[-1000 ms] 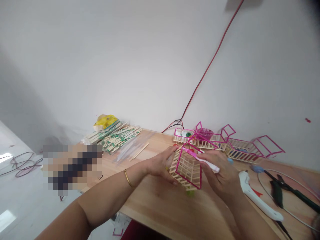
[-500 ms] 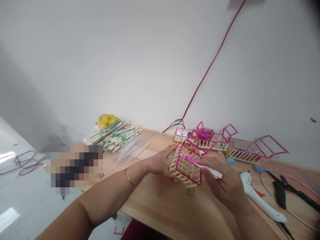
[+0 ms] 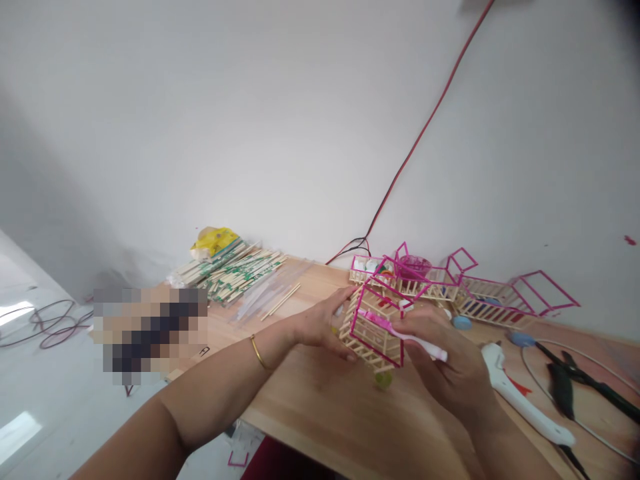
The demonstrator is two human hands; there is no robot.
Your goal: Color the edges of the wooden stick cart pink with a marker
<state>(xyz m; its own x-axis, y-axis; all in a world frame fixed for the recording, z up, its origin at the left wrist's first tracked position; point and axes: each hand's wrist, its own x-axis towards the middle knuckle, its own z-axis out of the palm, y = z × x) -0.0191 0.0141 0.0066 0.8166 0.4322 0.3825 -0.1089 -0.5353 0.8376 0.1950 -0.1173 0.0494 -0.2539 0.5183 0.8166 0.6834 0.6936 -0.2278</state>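
A small slatted frame of thin wooden sticks (image 3: 373,357), with pink-painted edges, is tilted above the table. My left hand (image 3: 323,327) is closed around its left side, thumb and fingers apart across the slats. Pinched in my right hand (image 3: 445,363) is a toothbrush (image 3: 424,345) with a white handle. Its pink-coated head lies against the upper bar of the frame's near opening; the bristles are hard to make out. Just below the frame, a small yellow-green round thing (image 3: 383,381) is on the table.
More pink-edged stick frames (image 3: 493,303) and a pink-stained bowl (image 3: 415,268) stand along the wall. To the right lie a white glue gun (image 3: 525,403), dark-handled pliers (image 3: 593,383) and cords. At the left are many wooden sticks (image 3: 245,273) and a yellow bag (image 3: 215,240).
The toothbrush head has shifted very slightly downward against the frame. Both hands keep their hold, and the view has moved a little.
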